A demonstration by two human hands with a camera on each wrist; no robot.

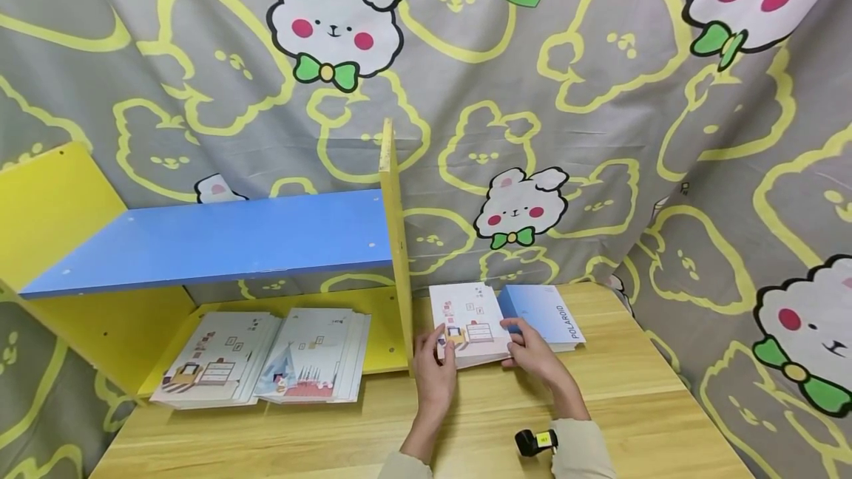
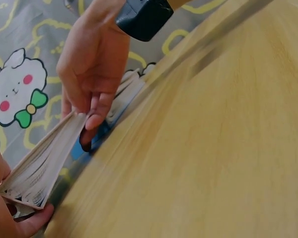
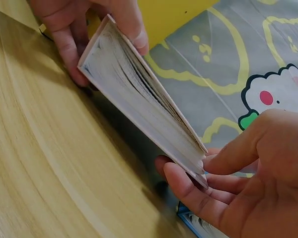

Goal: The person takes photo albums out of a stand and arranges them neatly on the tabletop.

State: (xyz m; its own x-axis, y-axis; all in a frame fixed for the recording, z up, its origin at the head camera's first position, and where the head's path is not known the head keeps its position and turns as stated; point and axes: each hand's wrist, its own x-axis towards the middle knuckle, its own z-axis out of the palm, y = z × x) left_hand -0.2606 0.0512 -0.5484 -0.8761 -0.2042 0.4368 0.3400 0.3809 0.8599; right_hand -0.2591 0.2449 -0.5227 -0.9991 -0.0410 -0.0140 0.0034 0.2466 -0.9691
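Observation:
A thick book with a white cover (image 1: 469, 327), printed with a small room scene, is held between both hands just right of the yellow shelf panel. My left hand (image 1: 435, 374) grips its left end, thumb on the cover. My right hand (image 1: 532, 355) pinches the opposite end; the right wrist view shows thumb above and fingers (image 3: 188, 191) beneath. In that view the book's page edges (image 3: 139, 94) face the camera, and it is lifted off the table. Beside it lies a blue book marked POLAROID (image 1: 542, 313), apparently on top of another.
On the left stands a yellow shelf unit with a blue board (image 1: 233, 239) and a tall yellow side panel (image 1: 397, 265). Two overlapping groups of white books (image 1: 206, 361) lean in its lower bay. A patterned curtain (image 1: 599, 131) hangs behind the wooden table (image 1: 319, 438).

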